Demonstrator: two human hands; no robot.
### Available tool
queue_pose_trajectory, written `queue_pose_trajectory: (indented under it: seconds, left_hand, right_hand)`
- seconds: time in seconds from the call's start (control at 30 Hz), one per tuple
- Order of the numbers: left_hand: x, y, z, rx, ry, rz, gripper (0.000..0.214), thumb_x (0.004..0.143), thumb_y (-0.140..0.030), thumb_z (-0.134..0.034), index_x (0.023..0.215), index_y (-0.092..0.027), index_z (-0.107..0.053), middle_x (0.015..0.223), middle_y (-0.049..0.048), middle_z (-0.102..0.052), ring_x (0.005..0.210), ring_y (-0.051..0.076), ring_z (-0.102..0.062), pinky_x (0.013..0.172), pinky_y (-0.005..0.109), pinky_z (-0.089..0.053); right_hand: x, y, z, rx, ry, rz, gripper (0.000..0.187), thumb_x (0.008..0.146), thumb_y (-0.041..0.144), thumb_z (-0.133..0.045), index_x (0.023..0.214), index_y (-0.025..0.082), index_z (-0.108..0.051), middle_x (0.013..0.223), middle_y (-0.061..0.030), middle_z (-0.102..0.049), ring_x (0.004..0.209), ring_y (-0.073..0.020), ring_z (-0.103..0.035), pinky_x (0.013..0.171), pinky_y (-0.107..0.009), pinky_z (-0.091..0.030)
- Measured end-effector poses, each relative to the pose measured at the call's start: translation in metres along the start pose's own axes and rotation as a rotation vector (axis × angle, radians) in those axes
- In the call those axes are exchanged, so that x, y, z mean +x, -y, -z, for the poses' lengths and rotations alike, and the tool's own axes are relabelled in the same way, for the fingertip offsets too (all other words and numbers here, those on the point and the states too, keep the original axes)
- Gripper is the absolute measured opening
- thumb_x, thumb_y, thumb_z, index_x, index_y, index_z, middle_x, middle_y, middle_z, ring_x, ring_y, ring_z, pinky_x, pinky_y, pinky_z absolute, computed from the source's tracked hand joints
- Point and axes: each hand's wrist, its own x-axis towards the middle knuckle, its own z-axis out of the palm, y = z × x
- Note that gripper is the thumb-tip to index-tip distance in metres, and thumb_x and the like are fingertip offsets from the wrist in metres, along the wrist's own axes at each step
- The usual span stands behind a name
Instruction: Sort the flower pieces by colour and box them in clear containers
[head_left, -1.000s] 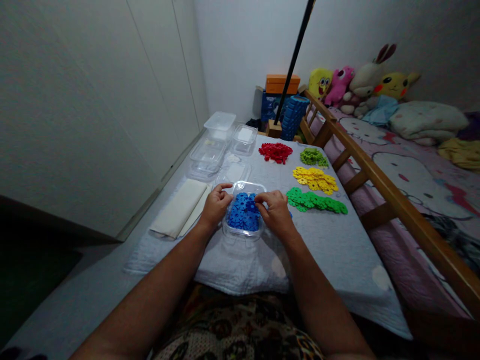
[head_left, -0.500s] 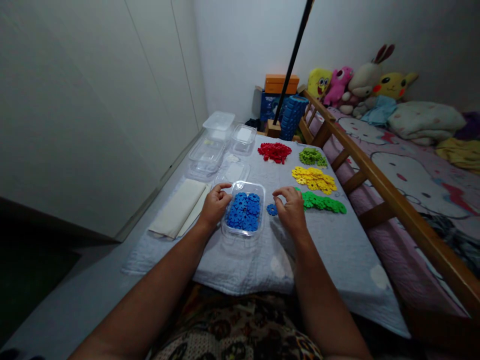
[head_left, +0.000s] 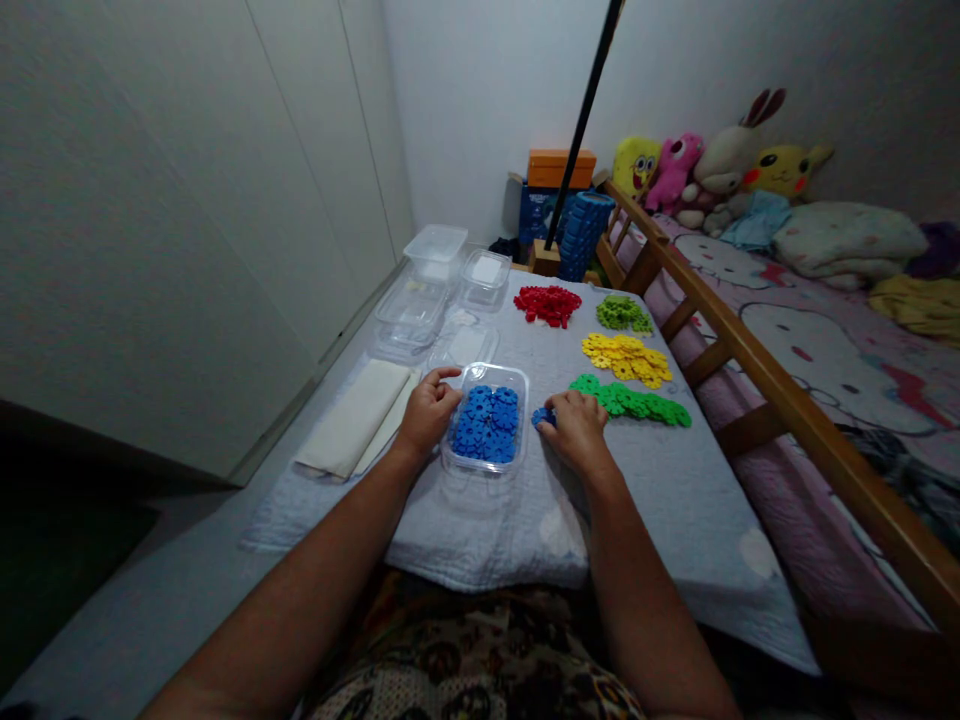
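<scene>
A clear plastic container [head_left: 523, 392] stands near the front of the cloth-covered table, holding several blue flower-shaped discs [head_left: 484, 425]. My left hand [head_left: 430, 408] is at its left side, fingers curled against the rim. To the right of the container, a single blue flower-shaped disc [head_left: 541, 416] lies partly under the fingertips of my right hand [head_left: 577, 425]. Those fingers are bent down and closed on it, hiding part of the disc. Just beyond that hand runs a row of green flower-shaped discs [head_left: 637, 402].
Yellow discs [head_left: 628, 360], light green pieces [head_left: 624, 313] and red pieces [head_left: 547, 305] lie in piles farther back. Clear containers [head_left: 411, 308] and a lid [head_left: 466, 346] sit at the back left, behind a folded beige cloth [head_left: 356, 415]. A wooden bed rail [head_left: 750, 370] borders the right side.
My right hand has lowered slightly and its fingers have come down over the single blue disc. The left hand stays at the container.
</scene>
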Motion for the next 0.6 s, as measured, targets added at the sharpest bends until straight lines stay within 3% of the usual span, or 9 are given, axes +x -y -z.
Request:
queue_pose_trajectory:
  seconds: [0.23,0.33,0.47,0.6]
  left_hand:
    - [0.000,-0.001,0.000,-0.005,0.001,-0.006,0.041,0.072,-0.030,-0.068,0.111,-0.017,-0.065,0.058,-0.0104,-0.038,0.049,0.009,-0.033,0.049,0.021,-0.025]
    - [0.000,-0.001,0.000,-0.001,0.004,-0.007,0.042,0.073,-0.031,-0.068,0.112,-0.017,-0.064,0.058,-0.0103,-0.038,0.049,0.009,-0.033,0.049,0.021,-0.025]
    - [0.000,0.000,0.000,0.002,0.003,-0.004,0.041,0.073,-0.031,-0.068,0.112,-0.017,-0.064,0.058,-0.0102,-0.039,0.050,0.009,-0.034,0.050,0.021,-0.026]
    - [0.001,0.000,0.000,-0.005,0.000,-0.005,0.040,0.072,-0.031,-0.069,0.110,-0.017,-0.064,0.056,-0.0108,-0.037,0.049,0.009,-0.033,0.049,0.021,-0.025]
  right_hand:
    - [0.003,-0.005,0.006,0.213,-0.015,-0.016,0.013,0.088,0.020,-0.063,0.094,0.022,-0.075,0.102,-0.0086,-0.076,0.105,-0.0285,-0.061,0.094,-0.042,-0.034]
    - [0.006,-0.009,0.012,0.364,-0.111,-0.038,0.011,0.086,0.023,-0.063,0.087,0.021,-0.074,0.096,-0.0070,-0.077,0.099,-0.0268,-0.064,0.093,-0.041,-0.037]
    - [0.010,-0.006,0.025,0.553,-0.303,0.010,0.012,0.086,0.028,-0.062,0.087,0.022,-0.072,0.093,-0.0060,-0.076,0.095,-0.0254,-0.065,0.091,-0.039,-0.041]
    - [0.012,0.016,0.040,0.591,-0.300,0.093,0.012,0.089,0.028,-0.061,0.095,0.023,-0.071,0.095,-0.0049,-0.077,0.095,-0.0242,-0.066,0.097,-0.041,-0.040]
